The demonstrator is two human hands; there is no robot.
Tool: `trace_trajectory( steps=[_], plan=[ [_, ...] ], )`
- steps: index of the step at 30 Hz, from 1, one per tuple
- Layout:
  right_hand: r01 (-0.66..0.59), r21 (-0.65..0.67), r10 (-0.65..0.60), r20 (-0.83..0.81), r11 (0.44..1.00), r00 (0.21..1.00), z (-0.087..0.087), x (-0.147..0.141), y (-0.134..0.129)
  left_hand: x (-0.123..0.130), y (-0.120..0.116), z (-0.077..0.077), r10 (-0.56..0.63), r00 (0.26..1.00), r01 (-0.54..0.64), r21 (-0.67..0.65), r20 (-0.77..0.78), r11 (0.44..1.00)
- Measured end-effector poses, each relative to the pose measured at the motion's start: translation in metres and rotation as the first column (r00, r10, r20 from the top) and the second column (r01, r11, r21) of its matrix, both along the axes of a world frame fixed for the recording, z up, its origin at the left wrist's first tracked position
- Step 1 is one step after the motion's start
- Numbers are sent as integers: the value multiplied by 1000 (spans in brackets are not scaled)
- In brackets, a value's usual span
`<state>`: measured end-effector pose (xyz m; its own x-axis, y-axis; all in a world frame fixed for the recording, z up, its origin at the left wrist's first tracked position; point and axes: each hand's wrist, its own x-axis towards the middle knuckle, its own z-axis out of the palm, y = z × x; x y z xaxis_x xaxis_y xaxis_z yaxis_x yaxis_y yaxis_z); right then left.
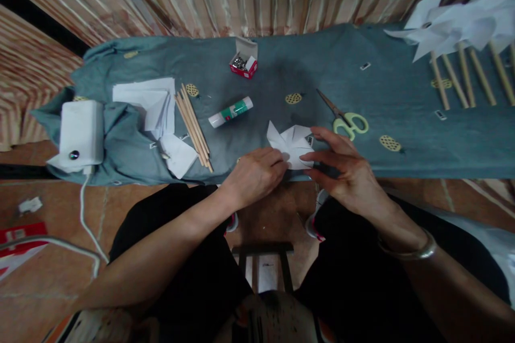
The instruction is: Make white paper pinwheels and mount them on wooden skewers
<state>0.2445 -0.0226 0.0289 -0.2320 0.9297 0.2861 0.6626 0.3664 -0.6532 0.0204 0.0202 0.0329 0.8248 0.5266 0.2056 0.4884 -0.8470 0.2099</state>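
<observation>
Head view, left to right: well out to the left of the left hand (257,174) sits a white device (82,131) with a cable; nearer that hand lie folded white sheets (163,112), then wooden sticks (192,126); beyond its knuckles, away from the body, are a glue stick (230,112) and an open box of small metal pieces (243,66); the left hand's fingers are curled and pressed together at the lower left of the folded paper (295,142), though whether they pinch it I cannot tell; the paper lies between the two hands, on the cloth (265,99), its points fanned out; the right hand (350,174) is spread, its fingertips at the paper's right side; just beyond it lie the scissors (344,118); farther right and away are finished-looking paper pinwheels (469,24) on sticks.

For good handling, the left fingers would best anchor the paper lightly near its middle; the right fingertips should work one fold at a time, pressing along the crease rather than dragging across it; too heavy a push could crumple the raised points.
</observation>
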Motion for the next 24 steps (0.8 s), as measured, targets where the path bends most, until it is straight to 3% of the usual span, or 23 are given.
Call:
trace_trajectory(
  steps=[24],
  plan=[
    [88, 67, -88, -10, 994, 996, -13, -16, 10, -1, -4, -2, -27, 994, 30, -20, 105, 999]
  ],
)
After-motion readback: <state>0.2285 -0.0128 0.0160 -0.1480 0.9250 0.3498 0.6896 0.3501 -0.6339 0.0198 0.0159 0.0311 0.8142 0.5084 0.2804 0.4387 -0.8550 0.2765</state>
